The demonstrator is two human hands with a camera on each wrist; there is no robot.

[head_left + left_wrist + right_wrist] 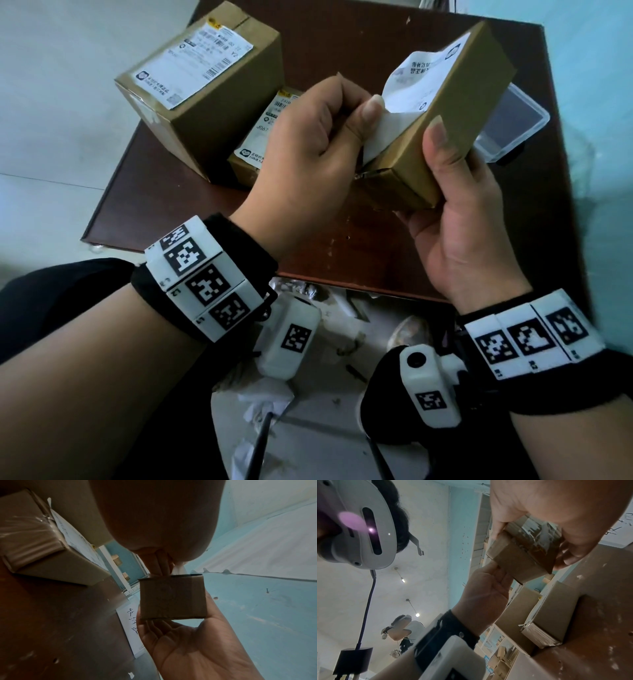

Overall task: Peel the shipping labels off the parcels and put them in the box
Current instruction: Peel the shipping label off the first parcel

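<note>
From the head view, our right hand (459, 219) grips a small parcel (455, 130) above the table (342, 246), while our left hand (308, 150) pinches its half-peeled label (411, 92). The clear box (513, 126) sits behind. The left wrist view shows the parcel's end (172, 597); the right wrist view shows both hands on it.

Head view is looking dim and bluish, a bit soft overall. Both wrist views are bending hard at the edges; the left one is running dark, with its left hand (161, 520) looming blurred. Bare ceiling bulbs (403, 580) are glowing and a purple flare (351, 520) is smearing the white headset.
</note>
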